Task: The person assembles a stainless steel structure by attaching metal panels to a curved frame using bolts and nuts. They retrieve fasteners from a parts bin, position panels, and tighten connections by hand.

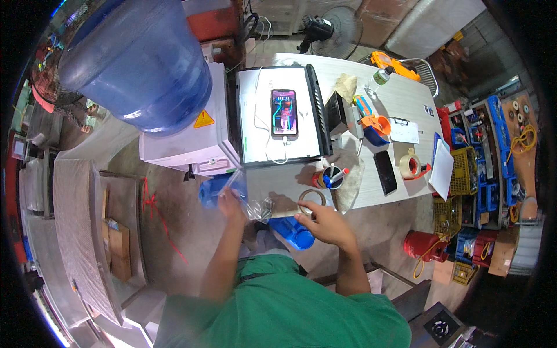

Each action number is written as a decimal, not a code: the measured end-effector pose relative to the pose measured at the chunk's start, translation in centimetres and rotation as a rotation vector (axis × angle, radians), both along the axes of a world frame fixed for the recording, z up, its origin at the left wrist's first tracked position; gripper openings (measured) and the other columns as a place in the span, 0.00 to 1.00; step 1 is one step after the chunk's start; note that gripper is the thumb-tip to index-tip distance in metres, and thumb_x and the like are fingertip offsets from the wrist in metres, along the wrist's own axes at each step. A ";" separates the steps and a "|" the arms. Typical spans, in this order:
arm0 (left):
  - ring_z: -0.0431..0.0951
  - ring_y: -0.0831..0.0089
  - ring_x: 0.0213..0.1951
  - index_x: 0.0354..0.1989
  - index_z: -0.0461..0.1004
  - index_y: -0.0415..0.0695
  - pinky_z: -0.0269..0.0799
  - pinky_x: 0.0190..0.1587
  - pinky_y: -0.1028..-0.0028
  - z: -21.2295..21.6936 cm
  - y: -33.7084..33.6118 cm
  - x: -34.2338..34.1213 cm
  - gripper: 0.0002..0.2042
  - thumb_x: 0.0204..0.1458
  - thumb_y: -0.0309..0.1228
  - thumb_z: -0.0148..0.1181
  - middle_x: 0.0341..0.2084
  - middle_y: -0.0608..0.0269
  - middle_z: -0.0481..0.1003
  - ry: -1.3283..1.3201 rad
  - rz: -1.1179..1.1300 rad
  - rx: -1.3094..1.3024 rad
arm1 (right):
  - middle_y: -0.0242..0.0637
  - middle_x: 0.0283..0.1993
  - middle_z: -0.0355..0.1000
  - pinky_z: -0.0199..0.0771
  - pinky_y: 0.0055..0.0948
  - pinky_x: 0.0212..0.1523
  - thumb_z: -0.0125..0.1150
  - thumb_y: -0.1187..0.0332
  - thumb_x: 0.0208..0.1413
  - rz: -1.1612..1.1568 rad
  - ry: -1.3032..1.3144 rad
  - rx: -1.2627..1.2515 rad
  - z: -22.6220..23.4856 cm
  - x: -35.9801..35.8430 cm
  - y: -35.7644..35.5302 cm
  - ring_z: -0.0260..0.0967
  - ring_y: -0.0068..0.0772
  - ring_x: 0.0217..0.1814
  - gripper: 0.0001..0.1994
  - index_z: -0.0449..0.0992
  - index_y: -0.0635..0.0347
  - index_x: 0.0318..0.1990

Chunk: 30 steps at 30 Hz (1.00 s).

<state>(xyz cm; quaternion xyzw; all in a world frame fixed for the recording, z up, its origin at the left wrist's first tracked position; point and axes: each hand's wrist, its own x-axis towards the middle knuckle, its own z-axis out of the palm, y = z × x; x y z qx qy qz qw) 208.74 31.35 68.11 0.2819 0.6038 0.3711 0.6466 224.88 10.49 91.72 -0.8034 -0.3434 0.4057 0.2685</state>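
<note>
My left hand (231, 204) is at the near left edge of the white table (362, 194), its fingers pinched on a clear plastic bag (250, 203). Small greyish pieces show at the bag's right end, too blurred to name. Further right, my right hand (329, 225) has its thumb and forefinger on a narrow roll of tape (313, 192) standing on edge at the table's front. Just behind that roll is a cup (325, 180) with pens and markers. A lit phone (284, 113) lies plugged into a white cable on a white-topped case (255, 145).
A blue water bottle (145, 75) stands on a white dispenser (185, 145) at the left. On the table's right are a dark phone (384, 173), a wider tape roll (402, 166), papers (442, 168) and a drink bottle (383, 75). A fan (336, 35) stands behind.
</note>
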 end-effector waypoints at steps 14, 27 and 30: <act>0.77 0.78 0.31 0.42 0.76 0.48 0.67 0.30 0.78 1.6 0.7 -0.5 0.08 0.63 0.39 0.59 0.33 0.70 0.79 -0.223 -0.044 -0.195 | 0.63 0.44 0.77 0.74 0.54 0.50 0.57 0.49 0.60 0.133 -0.089 -0.123 -8.3 -4.9 5.4 0.75 0.65 0.48 0.30 0.67 0.56 0.64; 0.81 0.71 0.40 0.50 0.75 0.45 0.74 0.40 0.73 1.0 2.1 -6.8 0.19 0.60 0.46 0.62 0.45 0.61 0.80 -0.237 -0.360 -0.256 | 0.65 0.42 0.77 0.72 0.61 0.49 0.53 0.51 0.64 0.035 -0.242 -0.334 -12.1 -6.0 5.9 0.75 0.68 0.47 0.25 0.69 0.65 0.57; 0.81 0.71 0.42 0.53 0.75 0.44 0.74 0.40 0.73 0.6 1.5 -11.3 0.20 0.61 0.45 0.61 0.47 0.59 0.80 -0.191 -0.405 -0.242 | 0.68 0.43 0.76 0.72 0.59 0.51 0.54 0.50 0.62 -0.020 -0.277 -0.358 -11.9 -5.0 5.6 0.74 0.70 0.48 0.27 0.70 0.70 0.54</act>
